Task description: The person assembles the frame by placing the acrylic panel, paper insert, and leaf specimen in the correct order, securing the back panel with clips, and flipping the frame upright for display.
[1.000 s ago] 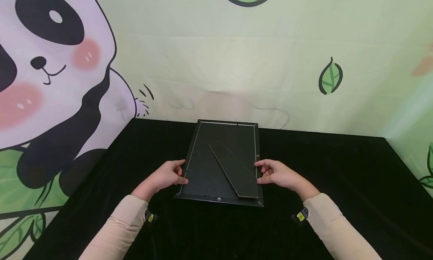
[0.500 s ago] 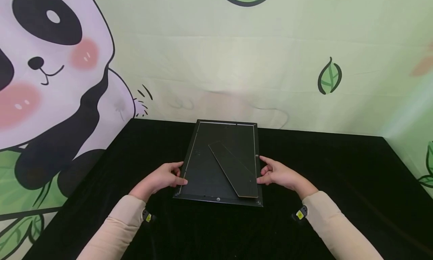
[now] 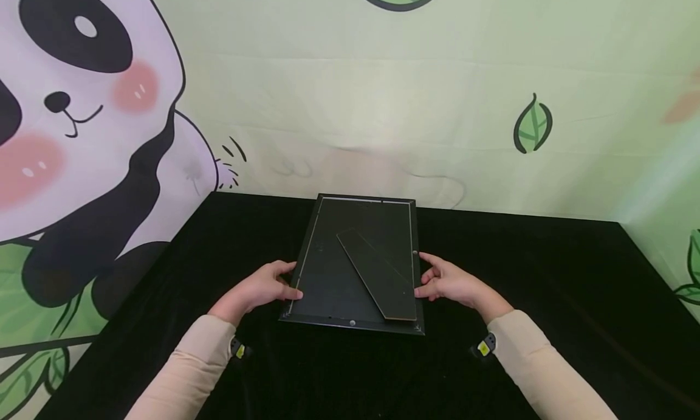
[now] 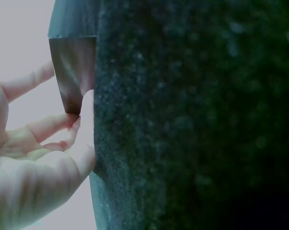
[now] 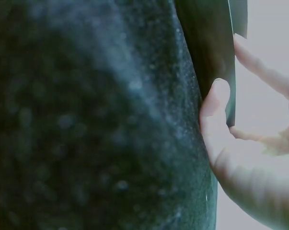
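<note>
Black rectangular picture frame (image 3: 330, 265), backing upward, sits over the black cloth-covered table (image 3: 547, 286), contact unclear, long axis running away from the person. Between left hand (image 3: 268, 284) and right hand (image 3: 449, 282), neither nearer; each pinches a long side, thumb on top, forefinger extended.

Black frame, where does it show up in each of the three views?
Head: the black frame sits just below centre, between left hand and right hand.
Left wrist: upper left, partly behind the thumb.
Right wrist: upper half, right of centre, partly behind the thumb.
Shared landmark: black cloth, in all three.
</note>
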{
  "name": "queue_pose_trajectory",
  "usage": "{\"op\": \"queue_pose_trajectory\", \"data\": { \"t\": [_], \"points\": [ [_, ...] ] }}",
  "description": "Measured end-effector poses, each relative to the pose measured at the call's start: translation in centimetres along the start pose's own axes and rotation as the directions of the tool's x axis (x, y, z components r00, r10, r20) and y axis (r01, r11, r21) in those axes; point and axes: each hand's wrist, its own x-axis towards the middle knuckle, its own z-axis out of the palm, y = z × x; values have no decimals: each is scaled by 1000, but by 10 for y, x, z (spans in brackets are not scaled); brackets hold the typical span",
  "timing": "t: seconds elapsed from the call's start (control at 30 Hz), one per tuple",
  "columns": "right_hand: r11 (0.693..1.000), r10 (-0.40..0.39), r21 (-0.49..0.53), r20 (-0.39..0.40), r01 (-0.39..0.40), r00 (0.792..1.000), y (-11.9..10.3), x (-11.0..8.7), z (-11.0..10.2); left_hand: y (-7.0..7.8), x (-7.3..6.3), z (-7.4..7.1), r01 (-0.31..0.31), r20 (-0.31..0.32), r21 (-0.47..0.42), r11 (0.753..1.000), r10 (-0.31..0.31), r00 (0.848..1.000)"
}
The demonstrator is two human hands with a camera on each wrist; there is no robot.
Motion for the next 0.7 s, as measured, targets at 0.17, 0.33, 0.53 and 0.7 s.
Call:
{"op": "queue_pose_trajectory", "data": {
  "t": [0.17,0.33,0.53,0.7],
  "points": [
    [1000,4,8,-3,-4,1000,0,0,1,-1,0,-1,-9,6,4,1000,9,1000],
    [1000,7,7,-22,-7,1000,-1,0,2,0,1,-2,-13,6,7,1000,13,1000],
    [1000,17,-2,-36,-17,999,-2,1,5,0,0,-2,-14,7,10,1000,14,1000],
    [999,33,-9,-49,-33,998,-6,1,7,0,0,-2,-17,6,14,1000,17,1000]
  ]
}}
